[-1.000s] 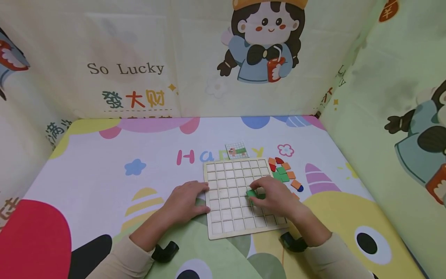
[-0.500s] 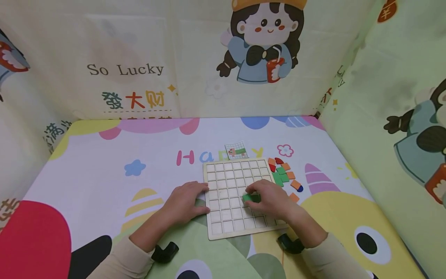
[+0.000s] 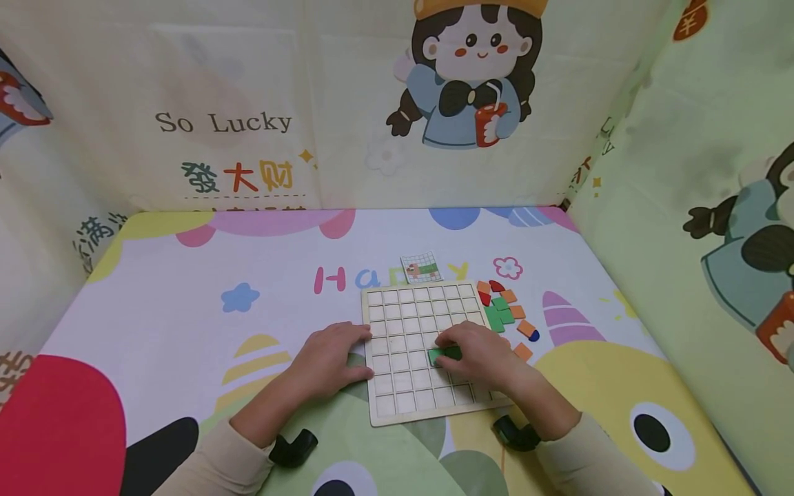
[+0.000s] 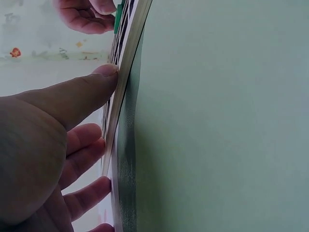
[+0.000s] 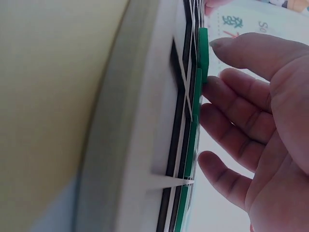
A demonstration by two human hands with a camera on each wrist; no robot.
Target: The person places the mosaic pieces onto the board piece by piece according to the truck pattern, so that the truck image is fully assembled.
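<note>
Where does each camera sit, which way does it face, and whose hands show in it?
Head: worn on the person's head, facing forward and down at the grid board and backdrop; the left hand, right hand and sleeves show.
Left wrist: worn there, looking along the board's edge; the left hand fills the left side, with part of the right hand at top.
Right wrist: worn there, looking at the board's side and green tiles; the right hand shows at right.
Both wrist views share the board, nearly edge-on, and the right hand.

Both forearms (image 3: 268, 408) extend forward, left hand (image 3: 330, 357) with thumb and fingers apart, right hand (image 3: 482, 353) with fingers loosely bent.
</note>
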